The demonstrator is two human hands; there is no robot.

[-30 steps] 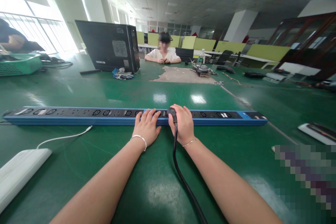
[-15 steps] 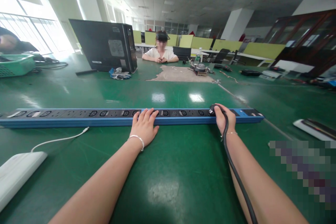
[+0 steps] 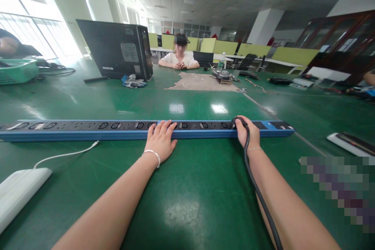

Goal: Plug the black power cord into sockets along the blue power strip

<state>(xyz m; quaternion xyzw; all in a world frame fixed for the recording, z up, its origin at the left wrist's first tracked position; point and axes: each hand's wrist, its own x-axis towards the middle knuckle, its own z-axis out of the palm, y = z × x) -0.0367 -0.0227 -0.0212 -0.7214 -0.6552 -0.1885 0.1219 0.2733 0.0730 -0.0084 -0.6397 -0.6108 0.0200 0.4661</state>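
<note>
Glossy green tabletop (image 3: 205, 172); long, straight blue-sided power strip (image 3: 131, 136) lying across it, black sockets facing up; smooth round black cord (image 3: 247, 164) curving toward the wearer; left hand (image 3: 161, 140) spread flat on strip; right hand (image 3: 253, 136) pinching chunky dark plug (image 3: 233, 123) at strip's right part; can't tell if seated

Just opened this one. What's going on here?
The left hand lies spread over the middle of a long blue power strip on a green table. The right hand grips a black plug at the strip, farther right, with its black cable trailing back along the right forearm. Whether the plug is seated in a socket can't be told. Another person sits across the table.
</note>
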